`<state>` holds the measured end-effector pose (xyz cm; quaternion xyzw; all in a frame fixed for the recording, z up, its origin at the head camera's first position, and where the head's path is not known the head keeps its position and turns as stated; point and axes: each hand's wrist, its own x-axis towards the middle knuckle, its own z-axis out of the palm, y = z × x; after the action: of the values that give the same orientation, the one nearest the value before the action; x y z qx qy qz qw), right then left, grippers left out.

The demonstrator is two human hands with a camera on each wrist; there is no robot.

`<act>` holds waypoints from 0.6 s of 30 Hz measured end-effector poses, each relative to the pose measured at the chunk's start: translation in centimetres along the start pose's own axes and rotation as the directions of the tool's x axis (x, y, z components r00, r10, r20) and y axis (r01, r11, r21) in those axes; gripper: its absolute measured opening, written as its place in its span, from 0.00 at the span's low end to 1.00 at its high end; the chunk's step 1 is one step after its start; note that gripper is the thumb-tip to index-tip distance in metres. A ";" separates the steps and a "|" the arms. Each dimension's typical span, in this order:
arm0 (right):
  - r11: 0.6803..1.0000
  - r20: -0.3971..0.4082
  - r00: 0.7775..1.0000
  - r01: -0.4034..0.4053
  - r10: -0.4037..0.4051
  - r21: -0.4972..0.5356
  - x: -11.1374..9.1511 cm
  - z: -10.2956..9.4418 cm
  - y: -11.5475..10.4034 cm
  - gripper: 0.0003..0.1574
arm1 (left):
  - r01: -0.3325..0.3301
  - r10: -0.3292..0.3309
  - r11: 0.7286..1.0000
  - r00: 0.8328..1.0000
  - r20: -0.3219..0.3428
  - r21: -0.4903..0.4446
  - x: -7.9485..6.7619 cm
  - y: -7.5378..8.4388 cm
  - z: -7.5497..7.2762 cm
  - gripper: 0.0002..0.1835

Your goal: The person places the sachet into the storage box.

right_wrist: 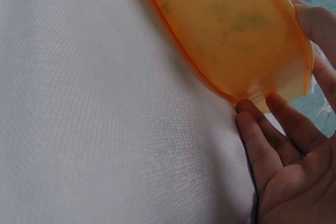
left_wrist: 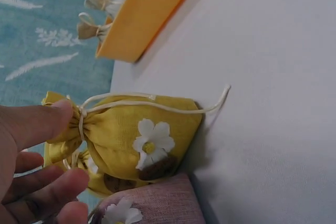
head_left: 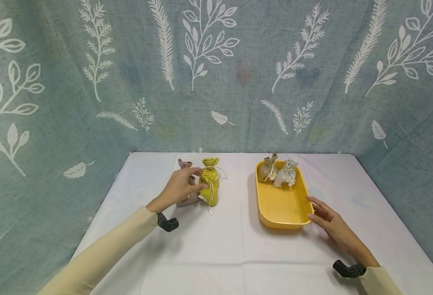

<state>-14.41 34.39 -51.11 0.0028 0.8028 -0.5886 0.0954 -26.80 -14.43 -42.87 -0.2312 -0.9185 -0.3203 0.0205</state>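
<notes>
My left hand point(head_left: 181, 186) is at the small mustard-yellow drawstring pouches point(head_left: 209, 190), which stand close together. In the left wrist view its thumb lies over the gathered neck of the nearer yellow pouch point(left_wrist: 136, 135), which bears a white flower, while the other fingers are spread apart below. A mauve pouch point(left_wrist: 163, 200) sits right beside, partly behind the hand in the head view. My right hand point(head_left: 332, 225) holds the near right corner of a yellow plastic tray point(head_left: 263, 205), thumb and fingers at its rim and outer wall.
Inside the tray's far end rest a brownish pouch point(head_left: 267, 170) and a light grey pouch point(head_left: 287, 174). White cloth covers the table point(head_left: 201, 254). A blue-green leaf-print curtain point(head_left: 245, 123) hangs around its back and sides.
</notes>
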 end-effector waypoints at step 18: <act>1.000 0.007 1.000 -0.004 0.003 0.028 0.1 -0.1 0.3 0.44 | 0.079 -0.079 0.997 0.992 0.097 0.009 1.7 -1.6 1.6 0.15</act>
<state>-14.53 34.60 -51.39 0.0035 0.7940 -0.5997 0.0991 -28.87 -13.87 -44.79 -0.2100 -0.9275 -0.3070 -0.0365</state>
